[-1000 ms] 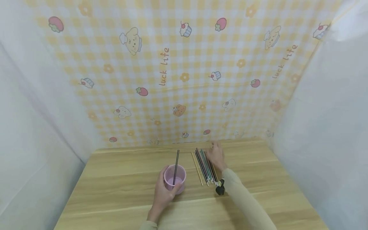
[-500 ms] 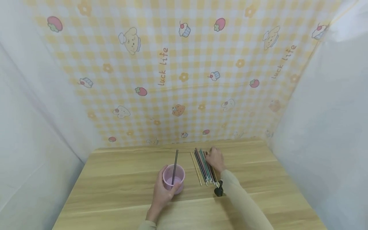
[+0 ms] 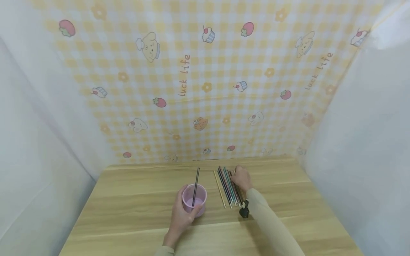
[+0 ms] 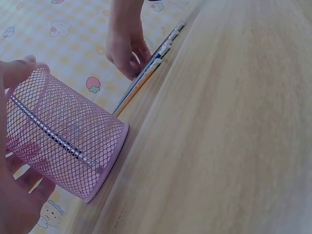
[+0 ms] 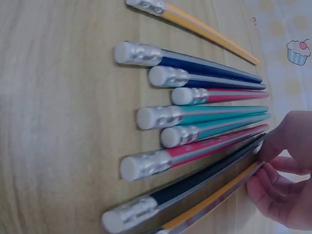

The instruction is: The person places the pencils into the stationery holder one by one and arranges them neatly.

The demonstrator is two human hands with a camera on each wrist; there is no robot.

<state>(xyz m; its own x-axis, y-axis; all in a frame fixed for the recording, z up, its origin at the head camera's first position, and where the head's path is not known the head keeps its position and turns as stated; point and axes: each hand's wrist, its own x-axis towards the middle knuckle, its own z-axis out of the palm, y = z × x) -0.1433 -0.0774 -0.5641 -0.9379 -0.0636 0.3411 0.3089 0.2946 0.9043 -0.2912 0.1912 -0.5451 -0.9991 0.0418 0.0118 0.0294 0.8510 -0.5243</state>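
Note:
My left hand (image 3: 181,215) grips a pink mesh pencil cup (image 4: 73,122) around its side, tilted in the left wrist view. Two dark pencils (image 3: 196,177) stand in it and lean on its far rim. To the right, my right hand (image 3: 242,178) is at the far end of a row of pencils. Between thumb and fingers it pinches the far end of a yellow-orange pencil (image 5: 214,200), the outermost on the right. A black pencil (image 5: 195,183) lies right beside it. Red, green (image 5: 219,114) and dark blue pencils (image 5: 214,70) follow, erasers toward me.
Another yellow pencil (image 3: 219,188) lies apart at the row's left. The wrist camera (image 3: 244,209) on my right sleeve hides some eraser ends. A yellow checked sheet (image 3: 205,106) stands behind the wooden table (image 3: 128,213), with white sheets at both sides.
My right hand has come down onto the far end of the pencils, and its fingers have closed on the yellow-orange one. My left hand and the cup stay in place.

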